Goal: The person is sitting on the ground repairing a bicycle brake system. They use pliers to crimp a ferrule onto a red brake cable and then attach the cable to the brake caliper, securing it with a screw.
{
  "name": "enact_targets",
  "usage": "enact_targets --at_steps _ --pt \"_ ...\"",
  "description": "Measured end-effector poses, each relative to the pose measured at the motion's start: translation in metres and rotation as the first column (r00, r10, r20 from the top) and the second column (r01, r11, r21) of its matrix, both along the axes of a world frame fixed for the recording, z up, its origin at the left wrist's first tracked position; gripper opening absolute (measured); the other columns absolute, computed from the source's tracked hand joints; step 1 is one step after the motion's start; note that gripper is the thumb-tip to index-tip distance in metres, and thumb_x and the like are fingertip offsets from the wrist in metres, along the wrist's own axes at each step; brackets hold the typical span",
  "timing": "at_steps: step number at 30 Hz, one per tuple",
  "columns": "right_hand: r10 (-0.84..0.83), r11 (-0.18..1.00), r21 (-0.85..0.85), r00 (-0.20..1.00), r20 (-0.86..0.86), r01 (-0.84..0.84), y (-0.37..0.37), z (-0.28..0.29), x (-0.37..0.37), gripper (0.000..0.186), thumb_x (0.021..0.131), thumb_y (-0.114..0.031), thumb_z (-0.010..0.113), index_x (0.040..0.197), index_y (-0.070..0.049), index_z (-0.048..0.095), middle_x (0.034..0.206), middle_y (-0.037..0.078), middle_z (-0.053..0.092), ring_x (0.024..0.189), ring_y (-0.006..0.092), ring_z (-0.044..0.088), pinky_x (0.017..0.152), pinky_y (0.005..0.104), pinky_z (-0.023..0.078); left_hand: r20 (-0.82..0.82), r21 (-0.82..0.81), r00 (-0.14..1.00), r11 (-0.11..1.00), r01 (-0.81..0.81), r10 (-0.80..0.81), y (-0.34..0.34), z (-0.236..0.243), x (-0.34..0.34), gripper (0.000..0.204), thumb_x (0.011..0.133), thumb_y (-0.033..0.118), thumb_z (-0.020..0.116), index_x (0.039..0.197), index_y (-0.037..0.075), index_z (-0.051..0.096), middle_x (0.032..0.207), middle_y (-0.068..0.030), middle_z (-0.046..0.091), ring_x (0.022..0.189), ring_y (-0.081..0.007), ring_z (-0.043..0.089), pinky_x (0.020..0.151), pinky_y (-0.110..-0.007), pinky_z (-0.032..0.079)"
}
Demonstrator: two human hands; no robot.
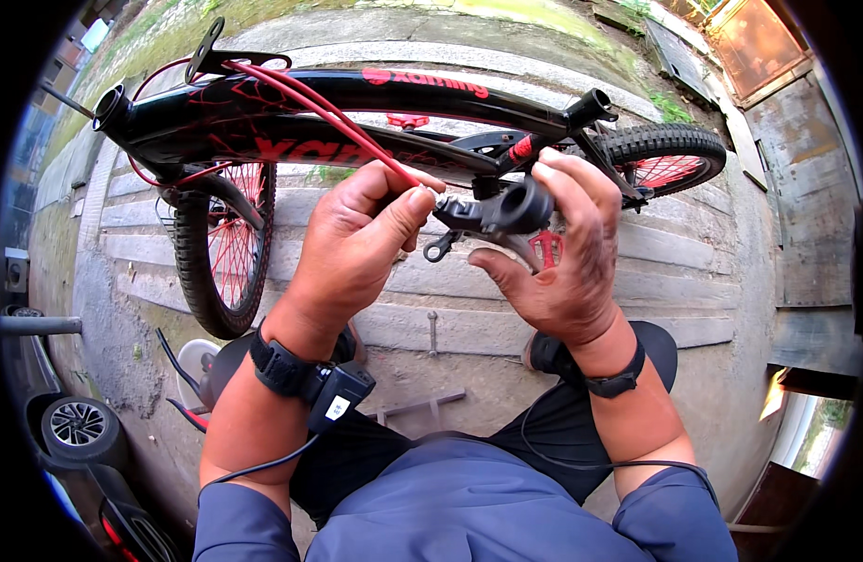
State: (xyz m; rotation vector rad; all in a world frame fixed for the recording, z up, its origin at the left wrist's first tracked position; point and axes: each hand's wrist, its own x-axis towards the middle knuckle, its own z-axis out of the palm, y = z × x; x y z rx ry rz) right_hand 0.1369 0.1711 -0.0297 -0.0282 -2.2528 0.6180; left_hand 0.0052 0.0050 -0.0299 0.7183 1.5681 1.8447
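Note:
My left hand (pixel 352 239) is closed, thumb and forefinger pinching the end of a red cable (pixel 324 110). Just right of those fingertips is a black brake lever (pixel 483 215) with a round clamp and a small metal loop. My right hand (pixel 572 267) curls around the clamp side of that lever, fingers behind it and thumb below. Where the cable meets the lever, the fingers partly hide the joint. Behind both hands lies a black bicycle frame (pixel 328 96) with red markings; the red cable runs down from its front end.
The spoked front wheel (pixel 227 248) is at left, the rear wheel (pixel 665 159) at right. A wrench (pixel 433 334) lies on the concrete between my feet. A white bucket (pixel 195 370) stands by my left leg. A parked car (pixel 80 431) is lower left; metal sheets (pixel 811 187) stand at right.

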Motion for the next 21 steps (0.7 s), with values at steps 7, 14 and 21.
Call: enact_targets --at_steps 7,14,21 --pt "0.030 0.999 -0.011 0.999 -0.014 -0.030 0.002 -0.008 0.004 0.074 0.073 -0.023 0.085 0.131 -0.005 0.044 0.121 0.016 0.053 0.103 0.0268 0.058 0.082 0.0354 0.052 -0.003 0.013 1.000 1.000 -0.017 0.017 0.003 0.001 0.003 0.019 0.097 0.019 0.061 0.108 0.005 0.066 0.072 0.0034 0.054 0.063 -0.0049 0.046 0.057 -0.019 0.034" --pt "0.137 0.984 -0.108 0.990 -0.042 -0.141 0.000 -0.008 0.001 0.040 0.083 -0.020 0.075 0.117 -0.007 0.060 0.102 0.010 0.067 0.089 0.0223 0.065 0.064 0.0279 0.055 -0.003 0.010 1.000 1.000 -0.013 0.013 0.004 -0.002 0.005 0.018 0.097 0.016 0.061 0.108 0.003 0.065 0.073 0.0025 0.055 0.064 -0.0052 0.046 0.058 -0.019 0.036" --pt "0.205 0.626 -0.774 0.978 0.047 -0.094 -0.012 -0.012 0.004 0.039 0.096 -0.022 0.063 0.126 -0.001 0.050 0.093 0.007 0.067 0.074 0.0099 0.065 0.061 0.0216 0.049 -0.010 0.023 1.000 1.000 0.010 -0.010 0.004 -0.001 0.006 0.018 0.097 0.015 0.061 0.109 0.002 0.064 0.074 0.0017 0.055 0.064 -0.0060 0.047 0.059 -0.020 0.038"
